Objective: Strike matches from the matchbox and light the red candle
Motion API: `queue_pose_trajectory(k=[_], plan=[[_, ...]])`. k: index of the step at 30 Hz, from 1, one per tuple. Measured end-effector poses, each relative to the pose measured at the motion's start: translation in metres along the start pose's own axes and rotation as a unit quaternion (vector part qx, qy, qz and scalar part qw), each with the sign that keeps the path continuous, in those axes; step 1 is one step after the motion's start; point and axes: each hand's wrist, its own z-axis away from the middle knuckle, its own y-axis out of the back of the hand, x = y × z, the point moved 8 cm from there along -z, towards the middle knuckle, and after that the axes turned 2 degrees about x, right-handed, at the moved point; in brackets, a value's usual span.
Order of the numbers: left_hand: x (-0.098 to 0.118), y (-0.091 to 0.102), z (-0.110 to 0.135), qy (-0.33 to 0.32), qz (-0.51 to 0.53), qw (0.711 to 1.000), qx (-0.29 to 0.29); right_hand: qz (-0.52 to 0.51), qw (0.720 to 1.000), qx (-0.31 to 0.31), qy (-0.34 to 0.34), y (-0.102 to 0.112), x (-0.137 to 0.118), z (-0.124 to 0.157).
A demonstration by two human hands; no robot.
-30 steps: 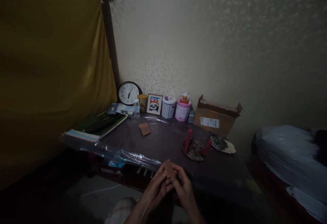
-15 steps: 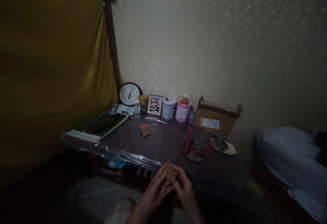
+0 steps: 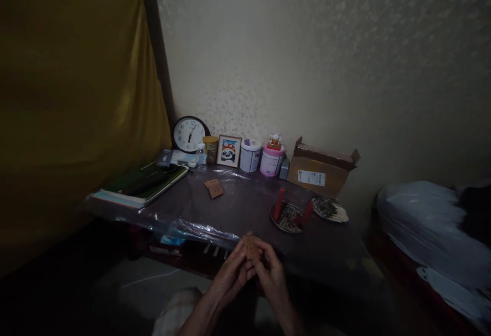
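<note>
Dim light falls on a dark table (image 3: pixel 245 205) wrapped in clear plastic and pushed against a speckled wall, as the head camera shows it. Along the back stand a clock (image 3: pixel 187 134), a framed panda picture (image 3: pixel 229 151), two tins (image 3: pixel 250 156) and a cardboard box (image 3: pixel 320 170). A stack of books (image 3: pixel 140 186) lies at the left. A dish with two red candles (image 3: pixel 286 217) sits just beside a second dish of sticks (image 3: pixel 330 209). At the near edge my left hand (image 3: pixel 229 273) and right hand (image 3: pixel 273 277) meet, and the fingers (image 3: pixel 238 258) of both close around a small brown piece (image 3: pixel 253 247), pinched at the fingertips. Two similar brown pieces (image 3: pixel 214 188) lie touching, well back on the table. I judge those two as set down and this one as the piece in hand; its state is too dark to tell.
</note>
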Motion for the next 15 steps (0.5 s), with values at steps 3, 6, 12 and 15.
queue_pose_trajectory(k=[3,6,12,15], plan=[[0.0004,0.0001,-0.0010,-0.004,0.006,1.000,-0.004,0.017,1.000,0.010,0.018,0.0001,0.0027,-0.0010],[-0.0002,0.0021,-0.0018,-0.004,0.012,1.000,-0.001,0.033,0.999,0.021,0.020,0.0002,0.0073,-0.0020],[-0.0012,0.0044,-0.0016,-0.005,0.015,1.000,-0.002,0.071,0.995,0.038,0.067,-0.0002,0.0054,-0.0030],[0.0009,0.0042,-0.0018,-0.009,0.018,1.000,0.002,0.089,0.990,0.049,0.101,-0.0010,0.0013,-0.0026]])
